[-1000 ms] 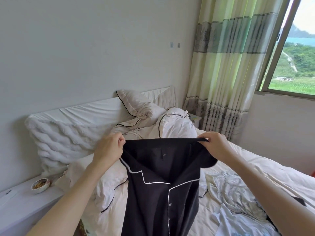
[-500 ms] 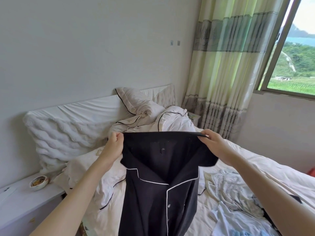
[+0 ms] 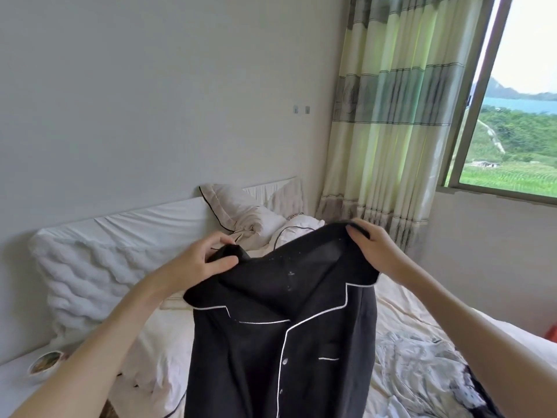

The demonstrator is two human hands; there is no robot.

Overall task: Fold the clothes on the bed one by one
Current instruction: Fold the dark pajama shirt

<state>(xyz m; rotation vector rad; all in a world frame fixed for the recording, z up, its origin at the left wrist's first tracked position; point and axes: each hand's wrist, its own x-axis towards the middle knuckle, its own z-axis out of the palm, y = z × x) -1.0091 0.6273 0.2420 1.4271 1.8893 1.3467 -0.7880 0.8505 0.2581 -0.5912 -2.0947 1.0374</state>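
A black pyjama shirt (image 3: 280,342) with white piping, buttons and a chest pocket hangs in the air over the bed (image 3: 401,309). My left hand (image 3: 199,260) pinches its left shoulder between thumb and fingers. My right hand (image 3: 372,248) grips the right shoulder a little higher, so the collar line slants. The shirt's front faces me and its lower part runs out of the frame's bottom edge. A crumpled pale garment (image 3: 422,366) lies on the bed to the right, under my right forearm.
A white padded headboard (image 3: 87,267) stands at the left, with rumpled white pillows (image 3: 241,212) and a quilt behind the shirt. A small bowl (image 3: 45,363) sits on the white bedside shelf at lower left. Striped curtains (image 3: 391,131) and a window are at the right.
The shirt has been lifted higher and tilted, with its right shoulder raised. My left hand shifted its hold on the left shoulder. The view has turned slightly upward.
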